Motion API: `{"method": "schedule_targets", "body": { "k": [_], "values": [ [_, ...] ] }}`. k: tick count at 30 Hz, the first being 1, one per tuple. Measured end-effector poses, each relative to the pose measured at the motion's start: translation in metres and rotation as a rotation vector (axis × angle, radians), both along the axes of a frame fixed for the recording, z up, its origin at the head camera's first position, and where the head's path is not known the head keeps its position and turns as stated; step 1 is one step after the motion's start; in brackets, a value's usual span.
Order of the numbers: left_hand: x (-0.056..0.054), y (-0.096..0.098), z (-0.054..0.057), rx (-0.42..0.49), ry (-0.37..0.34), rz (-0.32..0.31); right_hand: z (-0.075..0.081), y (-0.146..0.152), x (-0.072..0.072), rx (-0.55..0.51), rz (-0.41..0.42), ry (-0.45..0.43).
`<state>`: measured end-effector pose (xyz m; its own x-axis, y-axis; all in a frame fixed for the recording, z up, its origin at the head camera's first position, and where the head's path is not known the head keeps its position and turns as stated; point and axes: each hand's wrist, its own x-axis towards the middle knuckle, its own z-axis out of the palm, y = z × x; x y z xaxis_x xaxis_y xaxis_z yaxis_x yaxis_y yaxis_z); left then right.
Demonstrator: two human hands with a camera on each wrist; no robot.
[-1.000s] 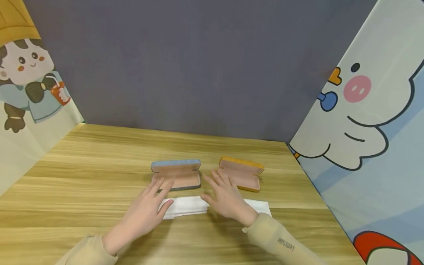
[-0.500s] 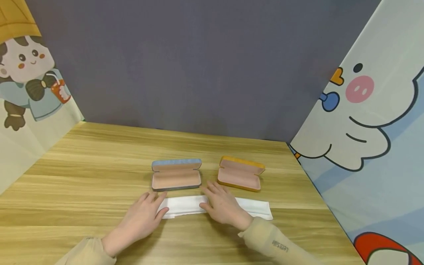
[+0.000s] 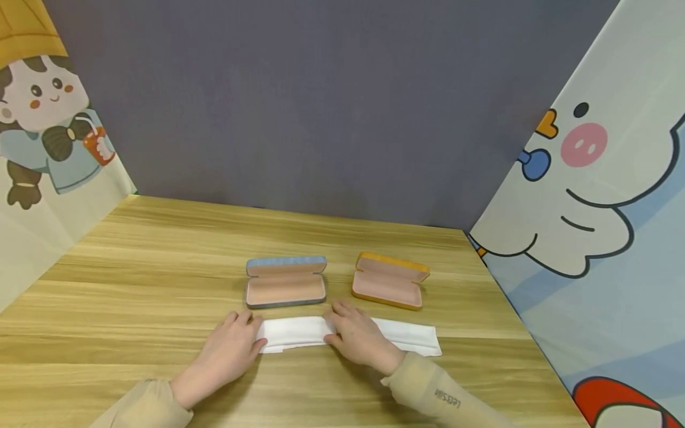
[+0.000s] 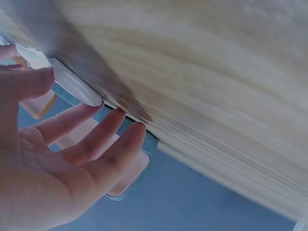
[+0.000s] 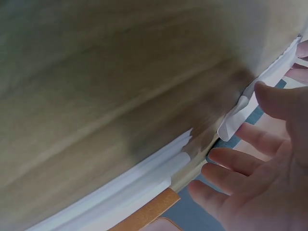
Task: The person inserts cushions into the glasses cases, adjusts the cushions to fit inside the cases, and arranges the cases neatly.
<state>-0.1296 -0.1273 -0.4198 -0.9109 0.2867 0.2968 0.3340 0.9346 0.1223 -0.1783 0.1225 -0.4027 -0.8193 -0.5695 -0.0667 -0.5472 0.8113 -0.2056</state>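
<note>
Two folded white cloths lie end to end on the table. At the outer end of the left white cloth (image 3: 294, 331), my left hand (image 3: 231, 346) has its thumb on the near edge and its fingers at the far edge. My right hand (image 3: 361, 336) holds the other end in the same way, thumb near and forefinger far. In the right wrist view, the cloth (image 5: 236, 120) shows between thumb and forefinger (image 5: 252, 134), the other fingers spread loosely. Past my right hand lies the right white cloth (image 3: 414, 337), partly covered by that hand.
Behind the cloths stand two glasses cases with raised lids: a blue one (image 3: 286, 290) on the left and an orange one (image 3: 386, 288) on the right. A grey panel (image 3: 299, 119) backs the wooden table (image 3: 134, 285), with cartoon-printed cloth at both sides.
Both hands have come down and back from in front of the cases to the left cloth. Their spread fingers have drawn in around its two ends.
</note>
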Motion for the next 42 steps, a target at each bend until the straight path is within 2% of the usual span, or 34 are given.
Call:
{"method": "schedule_targets", "body": {
  "k": [9,14,21,24,27,34,42],
  "values": [
    [-0.005,-0.002,0.002,0.019,-0.015,0.002,-0.001,-0.001,-0.006,-0.008,0.007,0.004],
    [-0.008,-0.002,0.002,0.020,-0.009,0.003,-0.002,-0.003,-0.011,-0.047,0.023,0.007],
    [-0.014,-0.002,0.006,0.127,-0.127,0.025,-0.005,-0.005,-0.017,-0.105,0.028,0.062],
    [-0.016,-0.002,0.008,0.138,-0.145,0.033,-0.005,-0.007,-0.018,-0.114,0.017,0.089],
    [-0.016,-0.001,0.009,0.140,-0.132,0.034,-0.006,-0.009,-0.018,-0.134,-0.006,0.099],
    [-0.018,0.002,0.009,0.179,-0.096,0.022,-0.005,-0.012,-0.017,-0.241,-0.047,0.048],
    [-0.023,-0.002,0.010,0.288,-0.087,0.002,0.003,-0.011,-0.021,-0.339,-0.062,-0.066]
  ]
}}
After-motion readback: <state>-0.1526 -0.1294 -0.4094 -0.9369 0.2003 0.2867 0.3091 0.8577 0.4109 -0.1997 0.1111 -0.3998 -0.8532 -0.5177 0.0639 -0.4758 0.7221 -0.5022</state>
